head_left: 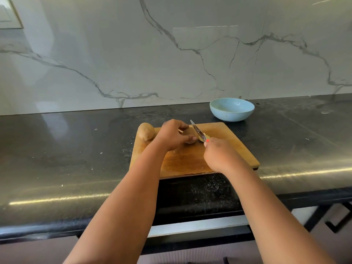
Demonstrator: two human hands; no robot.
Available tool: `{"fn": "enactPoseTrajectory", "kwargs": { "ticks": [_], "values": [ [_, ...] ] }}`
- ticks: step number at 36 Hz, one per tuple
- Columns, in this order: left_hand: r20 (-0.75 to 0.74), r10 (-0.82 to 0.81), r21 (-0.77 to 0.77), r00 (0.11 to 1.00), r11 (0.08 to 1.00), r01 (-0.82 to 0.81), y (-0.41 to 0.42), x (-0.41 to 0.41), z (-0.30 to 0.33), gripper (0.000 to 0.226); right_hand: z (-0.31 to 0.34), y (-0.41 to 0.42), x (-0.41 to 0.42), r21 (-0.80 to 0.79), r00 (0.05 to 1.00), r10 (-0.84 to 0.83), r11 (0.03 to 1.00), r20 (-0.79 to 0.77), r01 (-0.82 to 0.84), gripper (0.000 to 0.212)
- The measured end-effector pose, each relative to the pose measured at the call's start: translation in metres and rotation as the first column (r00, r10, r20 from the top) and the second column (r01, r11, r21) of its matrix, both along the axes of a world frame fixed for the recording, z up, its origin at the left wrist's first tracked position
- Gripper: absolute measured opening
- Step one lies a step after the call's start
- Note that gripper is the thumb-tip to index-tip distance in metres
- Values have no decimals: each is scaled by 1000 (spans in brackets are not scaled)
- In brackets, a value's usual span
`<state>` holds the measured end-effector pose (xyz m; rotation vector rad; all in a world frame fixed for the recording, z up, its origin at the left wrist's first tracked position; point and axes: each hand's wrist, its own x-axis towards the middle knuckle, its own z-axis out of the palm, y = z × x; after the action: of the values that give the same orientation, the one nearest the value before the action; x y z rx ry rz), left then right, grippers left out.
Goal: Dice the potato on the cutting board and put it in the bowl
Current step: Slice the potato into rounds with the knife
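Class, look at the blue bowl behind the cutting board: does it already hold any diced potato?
No, the blue bowl shows only its bare inside, with no potato pieces in it.

Both forearms are bare from the lower edge of the view up to the wrists, with no sleeve, watch, bracelet or ring to be seen on either. The left hand (pixel 172 135), over the cutting board (pixel 236 147), shows short, pale, unpainted nails on its fingertips. The right hand (pixel 219 154), nearer that board's front edge, is likewise bare and ungloved.
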<state>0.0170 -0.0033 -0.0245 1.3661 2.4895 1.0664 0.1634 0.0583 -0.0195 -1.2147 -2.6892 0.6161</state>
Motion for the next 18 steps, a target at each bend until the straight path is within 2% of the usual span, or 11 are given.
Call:
{"fn": "enactPoseTrajectory", "kwargs": {
  "ticks": [7, 13, 15, 18],
  "values": [
    [-10, 8, 0, 1000, 1000, -8, 5, -3, -2, 58, -1, -4, -20, -9, 993, -94, 995, 64, 95, 33],
    [-82, -12, 7, 997, 1000, 12, 7, -1, -3, 53, 21, -1, -33, 4, 960, 54, 998, 276, -57, 49],
    [-40, -7, 5, 999, 1000, 8, 5, -2, -3, 55, 21, 2, -29, -3, 939, 76, 997, 334, -80, 47],
    [44, -5, 5, 999, 1000, 5, 0, -7, -2, 58, 20, 7, -7, -29, 918, 101, 995, 383, -97, 30]
  ]
}}
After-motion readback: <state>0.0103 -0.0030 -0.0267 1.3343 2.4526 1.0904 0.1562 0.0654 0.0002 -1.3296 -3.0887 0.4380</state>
